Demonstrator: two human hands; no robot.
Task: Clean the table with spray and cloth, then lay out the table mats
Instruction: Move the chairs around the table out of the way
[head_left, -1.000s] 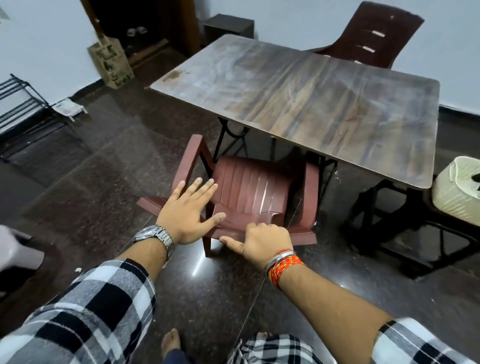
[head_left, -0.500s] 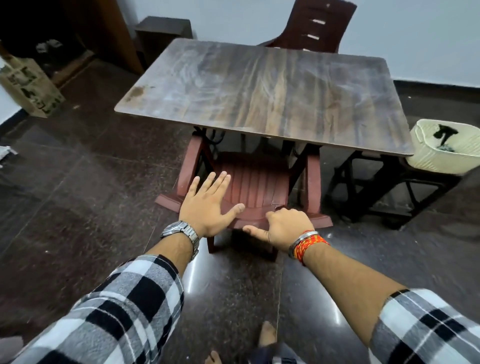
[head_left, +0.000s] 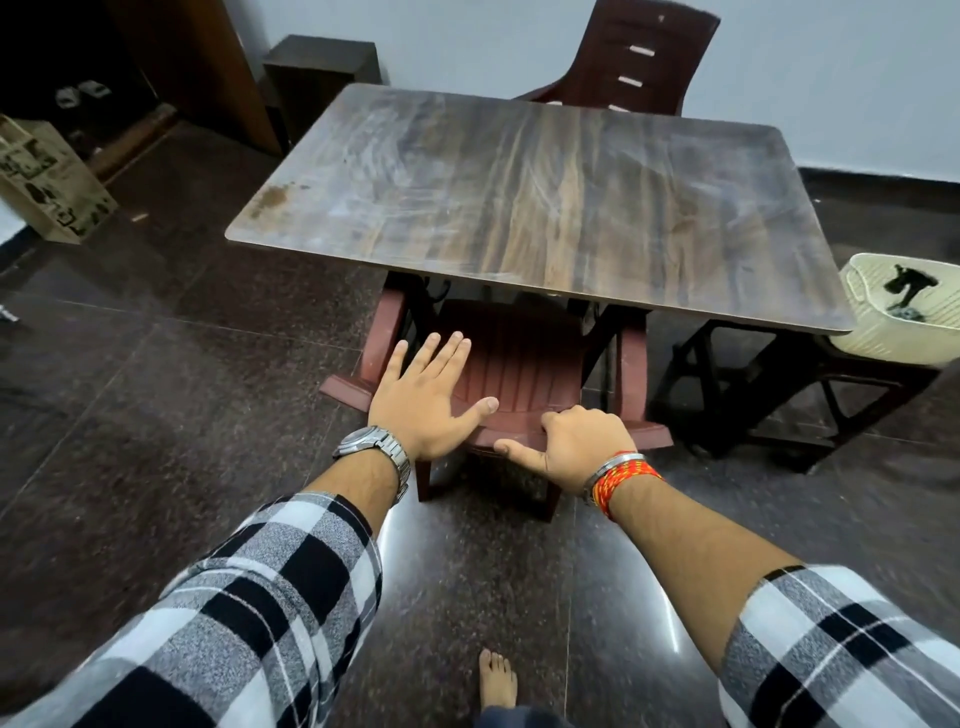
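Right grip apparently clasps chair.

A home's dining corner: a wood-grain table stands on a polished dark stone floor, with one maroon plastic chair tucked under its near edge and a second chair at the far side against a plain pale wall. A printed paper bag sits on the floor at the left near a dark doorway where footwear lies. A cream woven basket sits just beside the table at the right, and my bare foot shows on the floor below.
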